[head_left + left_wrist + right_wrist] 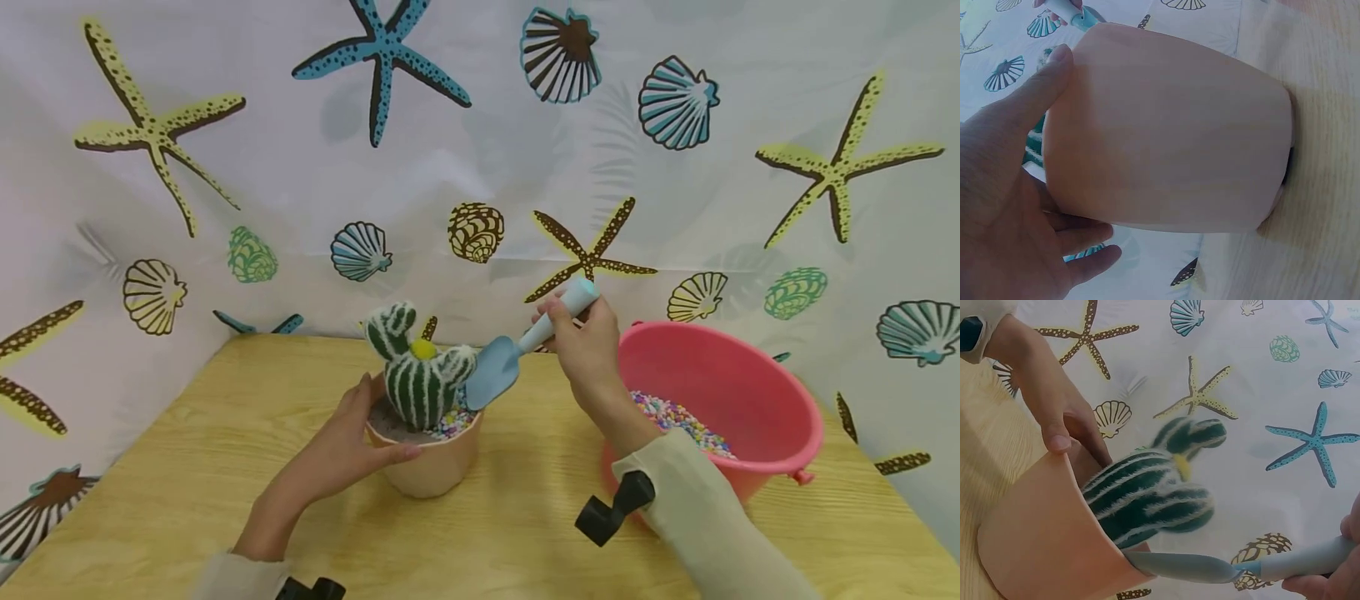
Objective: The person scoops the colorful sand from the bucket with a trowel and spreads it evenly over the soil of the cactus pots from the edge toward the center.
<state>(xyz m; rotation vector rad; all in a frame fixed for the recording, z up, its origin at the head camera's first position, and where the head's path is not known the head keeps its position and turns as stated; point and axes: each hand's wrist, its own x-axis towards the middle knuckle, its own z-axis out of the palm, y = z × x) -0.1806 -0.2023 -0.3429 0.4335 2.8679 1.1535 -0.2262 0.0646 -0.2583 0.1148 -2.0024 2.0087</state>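
A peach flower pot (431, 471) stands on the table, holding a green and white knitted cactus (418, 392) with a yellow bloom. My left hand (337, 437) grips the pot's left side, thumb at the front of the rim and fingers round the back. In my right hand (588, 350) is the handle of a light blue toy trowel (495, 372). Its blade tilts down over the pot's right rim, beside the cactus. Colourful pebbles (453, 423) lie at the right of the pot, and grey filling (390, 422) shows at the left. The left wrist view shows mostly the pot's outer wall (1172, 131).
A pink bucket (750, 367) stands to the right, partly behind my right forearm, with more colourful pebbles (686, 425) inside. Behind the wooden table (510, 533) hangs a white cloth (480, 150) printed with starfish and shells.
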